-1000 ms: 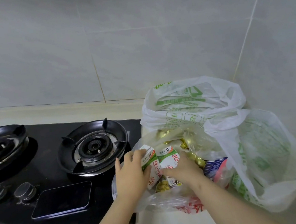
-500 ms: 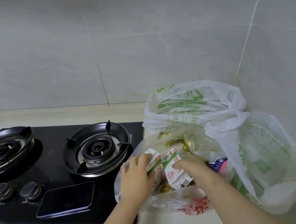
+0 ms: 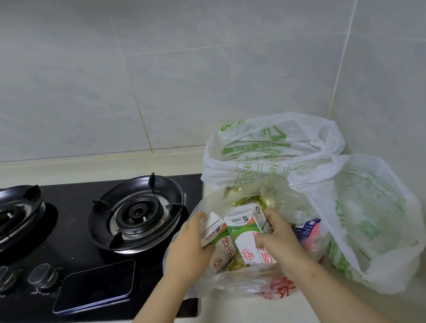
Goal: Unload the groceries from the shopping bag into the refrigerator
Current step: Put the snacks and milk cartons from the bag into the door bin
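Head view: left carton [image 3: 223, 252] behind left hand [image 3: 189, 251]

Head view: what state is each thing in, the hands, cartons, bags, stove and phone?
Left hand, holds left carton.
Right hand, holds right carton.
Clear bag, open, both cartons in it.
Rear white bag, open.
Stove, burners unlit.
Phone, screen dark.
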`<state>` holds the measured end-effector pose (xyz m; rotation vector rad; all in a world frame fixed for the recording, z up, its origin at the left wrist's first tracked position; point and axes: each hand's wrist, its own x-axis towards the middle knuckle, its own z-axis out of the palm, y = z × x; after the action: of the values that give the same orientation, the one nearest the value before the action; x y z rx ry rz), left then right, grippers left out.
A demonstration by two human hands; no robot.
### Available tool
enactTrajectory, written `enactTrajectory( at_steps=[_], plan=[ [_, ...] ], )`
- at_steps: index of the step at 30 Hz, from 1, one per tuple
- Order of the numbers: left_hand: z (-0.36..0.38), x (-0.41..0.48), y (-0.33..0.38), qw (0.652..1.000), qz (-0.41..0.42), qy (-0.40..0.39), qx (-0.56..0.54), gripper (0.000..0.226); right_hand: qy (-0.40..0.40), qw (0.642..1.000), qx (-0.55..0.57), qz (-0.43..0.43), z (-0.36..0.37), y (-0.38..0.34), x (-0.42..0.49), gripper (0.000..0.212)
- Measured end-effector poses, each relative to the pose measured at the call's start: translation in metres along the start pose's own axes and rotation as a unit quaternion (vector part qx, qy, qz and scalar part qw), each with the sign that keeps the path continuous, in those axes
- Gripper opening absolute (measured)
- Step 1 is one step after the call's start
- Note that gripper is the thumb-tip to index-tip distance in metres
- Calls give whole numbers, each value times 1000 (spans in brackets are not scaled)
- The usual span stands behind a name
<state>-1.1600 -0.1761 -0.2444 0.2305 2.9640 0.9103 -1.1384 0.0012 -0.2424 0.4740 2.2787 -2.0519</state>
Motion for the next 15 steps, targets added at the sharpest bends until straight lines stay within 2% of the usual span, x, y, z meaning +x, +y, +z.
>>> enactTrajectory(
  at_steps=[2,5,7,9,12,13,15],
  plan=[
    [-5,1,0,1000,-7,-15,7,62,-18,1000,-14,1,-1,3,0,52],
    [-9,3,4,1000,-3,-28,2,59,-14,999,-48,-2,1,1,4,39],
    [-10,3,6,999,5,-35,-13,57,-5,996,-83,-18,2,-5,3,39],
    [-12,2,7,998,4,-29,-53,55,8,993,-108,-37,4,-11,0,47],
    [-18,-2,7,991,-10,-1,-135,55,14,995,-75,-68,4,-15,-3,59],
    [-22,-3,8,988,-11,9,-155,56,14,995,-61,-80,5,-16,-3,60],
    [-32,-2,9,982,-4,31,-186,53,28,992,-59,-109,6,-20,-3,47]
  ],
)
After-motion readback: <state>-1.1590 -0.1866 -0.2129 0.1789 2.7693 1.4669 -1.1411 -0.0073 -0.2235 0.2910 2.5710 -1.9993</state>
